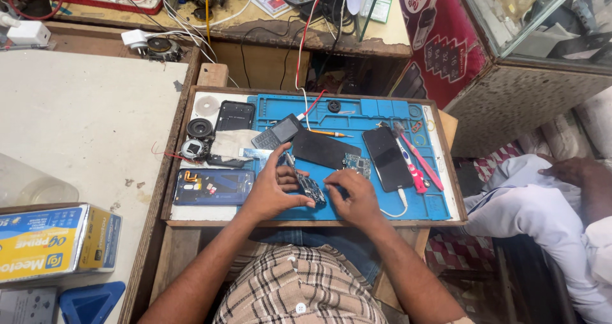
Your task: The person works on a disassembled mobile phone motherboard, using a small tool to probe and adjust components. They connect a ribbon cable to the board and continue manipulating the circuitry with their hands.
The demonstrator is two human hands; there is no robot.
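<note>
My left hand [271,193] and my right hand [354,198] both hold a small phone circuit board [308,187] just above the blue work mat [366,110]. The left fingers pinch its left end, with the index finger raised. The right fingers grip its right end. A second, smaller circuit board [357,165] lies just beyond my right hand. A dark phone back panel [321,149] and a small keypad phone [277,133] lie behind the held board.
An opened phone body [212,187] lies left of my hand. A black smartphone [388,158], a toothbrush [408,161] and a red tool [422,161] lie at the right. Round speaker parts [199,128] sit on the wooden tray [312,220]. Another person's arm [577,171] rests at far right.
</note>
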